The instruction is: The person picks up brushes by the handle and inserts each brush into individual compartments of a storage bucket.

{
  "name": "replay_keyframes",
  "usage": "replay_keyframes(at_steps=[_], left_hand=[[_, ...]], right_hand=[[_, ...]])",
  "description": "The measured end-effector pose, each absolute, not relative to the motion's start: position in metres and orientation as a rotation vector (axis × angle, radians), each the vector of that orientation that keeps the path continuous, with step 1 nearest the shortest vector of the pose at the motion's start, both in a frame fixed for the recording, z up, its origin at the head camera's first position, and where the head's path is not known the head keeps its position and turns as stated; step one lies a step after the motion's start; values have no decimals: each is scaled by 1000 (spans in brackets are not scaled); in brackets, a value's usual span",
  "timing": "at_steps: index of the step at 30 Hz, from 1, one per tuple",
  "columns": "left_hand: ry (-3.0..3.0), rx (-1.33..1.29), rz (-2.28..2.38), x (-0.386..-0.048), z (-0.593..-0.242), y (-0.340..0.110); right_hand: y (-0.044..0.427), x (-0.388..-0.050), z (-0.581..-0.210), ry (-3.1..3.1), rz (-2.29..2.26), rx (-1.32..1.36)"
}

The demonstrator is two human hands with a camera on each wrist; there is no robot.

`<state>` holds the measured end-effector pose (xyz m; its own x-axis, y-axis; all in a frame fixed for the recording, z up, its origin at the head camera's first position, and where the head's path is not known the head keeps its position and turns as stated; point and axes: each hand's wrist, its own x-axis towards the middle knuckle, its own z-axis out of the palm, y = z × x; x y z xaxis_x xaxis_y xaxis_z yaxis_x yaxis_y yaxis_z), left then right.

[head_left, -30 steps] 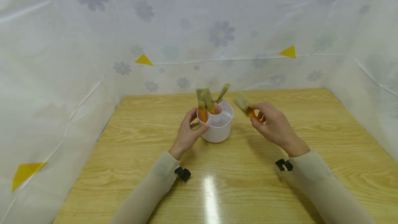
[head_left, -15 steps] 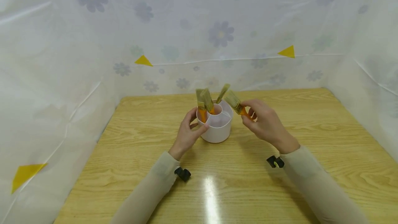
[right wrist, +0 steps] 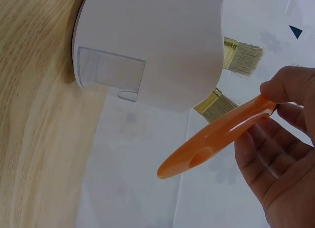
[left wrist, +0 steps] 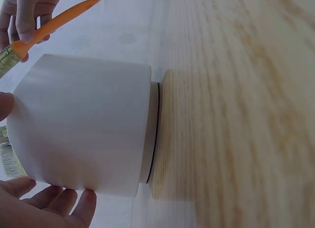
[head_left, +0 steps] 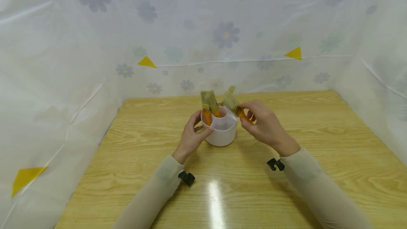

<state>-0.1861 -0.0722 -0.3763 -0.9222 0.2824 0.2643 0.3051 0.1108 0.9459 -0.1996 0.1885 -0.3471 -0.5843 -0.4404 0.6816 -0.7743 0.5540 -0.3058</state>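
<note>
A white round organizer point(head_left: 222, 138) with compartments stands upright on the table. My left hand point(head_left: 190, 135) grips its left side, thumb on the near rim. Two paintbrushes lean in it with bristles up: one in the left compartment point(head_left: 206, 109), another in the centre ring point(head_left: 212, 102). A third brush point(head_left: 231, 88) at the back right is mostly hidden. With my right hand point(head_left: 265, 124) I pinch another paintbrush point(head_left: 230, 101) near the top of its orange handle point(right wrist: 216, 134). It tilts, bristles up and left, at the organizer's right rim. In the right wrist view, its handle end points free of the organizer.
The wood-grain table point(head_left: 133, 186) extends around the organizer. White flowered sheeting point(head_left: 190, 27) rises behind it and at both sides, with yellow triangles point(head_left: 147, 62) stuck on. A small clear plastic holder point(right wrist: 112, 70) is on the organizer's outer wall.
My right hand has moved left with the paintbrush, from apart from the organizer to its right rim, where the bristles now overlap the back brush. The left hand and organizer have stayed put.
</note>
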Motion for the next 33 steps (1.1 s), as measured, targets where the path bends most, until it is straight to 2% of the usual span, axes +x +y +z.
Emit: replay_keyframes(at_steps=[13,22,33], left_hand=[[-2334,-604,-1984,-187,-380,-73],[-2332,-571,-1948,-203,-409,-73],[-2333,-575,-1944,-202,-405,-73]], right_hand=[[176,-200,-341,-2218,813,987],[167,-201,-340,-2178,826,1029],[154,-202,-337,-2125,852,1086]])
